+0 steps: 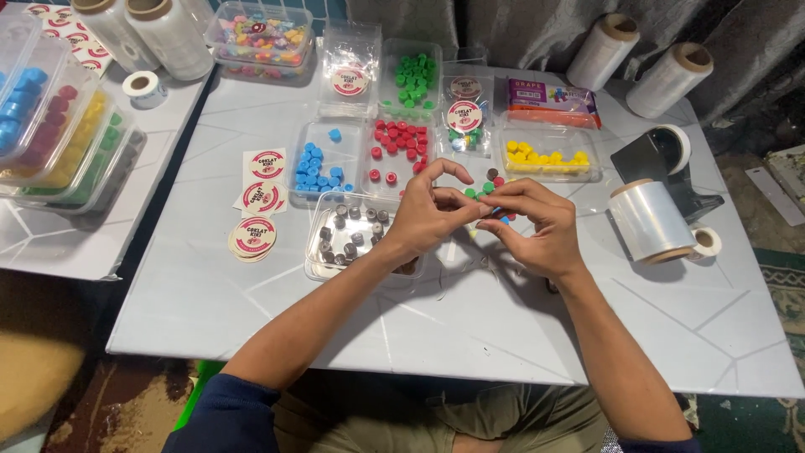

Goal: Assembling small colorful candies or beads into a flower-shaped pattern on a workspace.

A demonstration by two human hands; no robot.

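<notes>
My left hand (428, 214) and right hand (532, 226) meet above the middle of the pale worktop (470, 327), fingertips pinched together on something too small to make out, so I cannot tell what each grip holds. Just beyond my fingers lie a few loose green, brown and red pieces (486, 184). Under my left wrist sits a clear tray of dark pieces (344, 235). Beside it are trays of blue pieces (319, 168) and red pieces (398, 143); a roll of clear film (650, 220) lies to my right.
</notes>
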